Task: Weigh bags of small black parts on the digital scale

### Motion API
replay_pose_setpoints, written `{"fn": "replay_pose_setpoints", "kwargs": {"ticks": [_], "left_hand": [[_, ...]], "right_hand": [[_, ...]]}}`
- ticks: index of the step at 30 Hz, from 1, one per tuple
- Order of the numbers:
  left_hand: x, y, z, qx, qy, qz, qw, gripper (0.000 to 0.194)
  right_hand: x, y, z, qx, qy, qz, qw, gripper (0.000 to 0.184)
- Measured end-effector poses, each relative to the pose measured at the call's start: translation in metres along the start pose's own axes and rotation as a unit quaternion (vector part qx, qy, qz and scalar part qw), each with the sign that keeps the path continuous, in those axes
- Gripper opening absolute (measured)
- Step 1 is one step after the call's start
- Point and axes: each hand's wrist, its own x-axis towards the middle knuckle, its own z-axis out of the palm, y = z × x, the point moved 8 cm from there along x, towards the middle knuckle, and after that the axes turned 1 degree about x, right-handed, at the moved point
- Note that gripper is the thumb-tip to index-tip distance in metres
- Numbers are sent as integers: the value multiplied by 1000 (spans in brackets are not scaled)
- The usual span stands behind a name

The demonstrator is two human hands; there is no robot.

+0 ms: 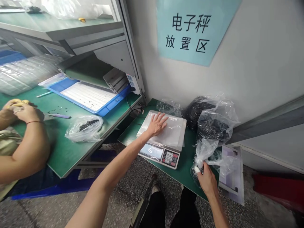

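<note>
My left hand (pixel 156 124) lies flat, fingers spread, on a clear plastic bag (pixel 171 133) that rests on the pan of a digital weighing scale (pixel 161 155). The scale's display and keypad face me. My right hand (pixel 207 180) grips the twisted neck of a clear plastic bag (pixel 213 126) holding black small parts. Another bag of black parts (pixel 196 110) sits behind it against the wall. Both stand on a green-topped bench (pixel 182 164), with a crumpled clear bag (pixel 169 107) behind the scale.
A co-worker's hands (pixel 22 110) hold something yellow at a neighbouring green bench (pixel 64 155), beside a bag of black parts (pixel 84 128) and a blue tray (pixel 87 96). A light blue sign (pixel 192 31) hangs on the wall. A metal rail (pixel 266 122) juts out at right.
</note>
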Motion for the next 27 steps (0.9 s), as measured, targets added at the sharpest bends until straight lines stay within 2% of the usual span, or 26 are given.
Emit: {"fn": "replay_pose_setpoints", "kwargs": {"ticks": [1, 3, 5, 7, 11, 14, 16, 19, 21, 23, 25, 27], "left_hand": [[-1, 8, 9, 3, -20, 26, 999, 45], [-2, 10, 24, -1, -46, 35, 998, 45], [-1, 5, 30, -10, -55, 28, 998, 46], [1, 0, 28, -23, -53, 23, 998, 45], [1, 0, 4, -64, -4, 13, 998, 44], [-24, -4, -30, -122, 86, -32, 988, 43], [-63, -11, -46, -168, 135, -86, 973, 44], [-150, -20, -47, -211, 148, -169, 951, 45], [-214, -25, -31, -232, 126, -229, 937, 42], [-274, -28, -6, -254, 77, -282, 922, 37], [-320, -24, 25, -289, -10, -300, 909, 29], [-354, -13, 54, -332, -110, -287, 892, 27]], "right_hand": [[3, -13, 0, -16, 27, -16, 999, 48], [10, -33, 2, -59, 68, -26, 996, 43], [20, -47, 7, -106, 81, -23, 991, 36], [31, -58, 13, -136, 68, -24, 988, 33], [47, -63, 22, -127, 14, -5, 992, 38], [44, -62, 18, -108, 14, -13, 994, 53], [33, -65, 10, -72, 54, -55, 994, 61], [2, -68, -6, 11, 144, -131, 981, 55], [-24, -63, -10, 52, 180, -155, 970, 46], [-48, -55, -8, 65, 191, -169, 965, 41], [-62, -49, -3, 57, 186, -181, 964, 40], [-62, -47, 1, 31, 167, -193, 966, 41]]}}
